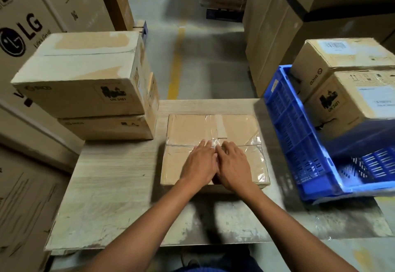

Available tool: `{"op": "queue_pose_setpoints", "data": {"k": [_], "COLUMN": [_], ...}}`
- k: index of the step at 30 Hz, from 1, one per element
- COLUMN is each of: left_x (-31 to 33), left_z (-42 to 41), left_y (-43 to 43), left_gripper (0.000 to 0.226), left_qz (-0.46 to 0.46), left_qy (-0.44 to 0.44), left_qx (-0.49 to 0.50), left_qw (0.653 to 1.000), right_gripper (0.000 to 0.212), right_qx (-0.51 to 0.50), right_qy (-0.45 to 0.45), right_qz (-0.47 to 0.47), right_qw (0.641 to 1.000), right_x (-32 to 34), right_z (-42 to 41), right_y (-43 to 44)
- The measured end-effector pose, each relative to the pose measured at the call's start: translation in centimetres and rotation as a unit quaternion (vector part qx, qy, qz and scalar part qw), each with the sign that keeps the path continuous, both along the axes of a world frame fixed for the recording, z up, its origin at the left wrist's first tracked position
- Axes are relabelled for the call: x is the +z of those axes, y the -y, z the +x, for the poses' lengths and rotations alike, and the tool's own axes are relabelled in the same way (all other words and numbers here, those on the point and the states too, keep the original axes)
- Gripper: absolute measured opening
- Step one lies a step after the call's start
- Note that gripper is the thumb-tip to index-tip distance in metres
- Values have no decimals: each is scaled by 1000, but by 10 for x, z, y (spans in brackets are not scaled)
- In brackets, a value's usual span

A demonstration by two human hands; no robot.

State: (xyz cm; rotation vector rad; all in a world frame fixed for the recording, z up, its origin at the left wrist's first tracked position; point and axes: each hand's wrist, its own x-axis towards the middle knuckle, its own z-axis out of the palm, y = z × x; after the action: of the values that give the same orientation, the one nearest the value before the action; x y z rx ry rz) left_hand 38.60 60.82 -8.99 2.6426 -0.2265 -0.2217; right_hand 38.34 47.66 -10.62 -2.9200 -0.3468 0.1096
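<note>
A flat brown cardboard box lies in the middle of the worn wooden table, its top seam covered with clear tape. Both of my hands lie flat on its top, side by side over the seam. My left hand presses down with straight fingers pointing away from me. My right hand lies beside it, touching it, fingers also stretched out over the tape. Neither hand grips anything.
Two stacked cardboard boxes stand on the table's far left. A blue plastic crate sits tilted at the right, with two cardboard boxes in it. Large cartons wall both sides; a floor aisle with a yellow line runs ahead.
</note>
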Motion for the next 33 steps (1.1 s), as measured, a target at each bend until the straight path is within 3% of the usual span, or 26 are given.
{"op": "queue_pose_setpoints", "data": {"k": [6,9,16,19,22,27,33], "left_x": [2,-3,1,0,-5,-9,-11], "left_z": [-39,-44,-30,-24,-23,-8,17], "left_y": [0,3,23,45,61,59,60], "left_gripper": [40,40,44,60,81,72,54], "left_qz": [-39,-52,5,12,89,127,126], "left_qy": [15,6,40,42,22,40,52], "left_qx": [-43,-48,-108,-124,-137,-136,-145], "left_qw": [998,997,993,991,986,982,980], "right_gripper": [11,21,18,33,46,53,61], "right_qx": [-62,-59,-96,-117,-103,-74,-15], "right_qy": [86,115,99,63,48,50,-25], "right_qz": [74,84,98,118,98,18,-70], "right_qw": [992,988,986,984,989,996,997], "right_x": [1,-4,-4,1,-6,10,18], "right_z": [-46,-59,-46,-43,-45,-28,-1], "right_y": [19,20,37,49,62,69,79]}}
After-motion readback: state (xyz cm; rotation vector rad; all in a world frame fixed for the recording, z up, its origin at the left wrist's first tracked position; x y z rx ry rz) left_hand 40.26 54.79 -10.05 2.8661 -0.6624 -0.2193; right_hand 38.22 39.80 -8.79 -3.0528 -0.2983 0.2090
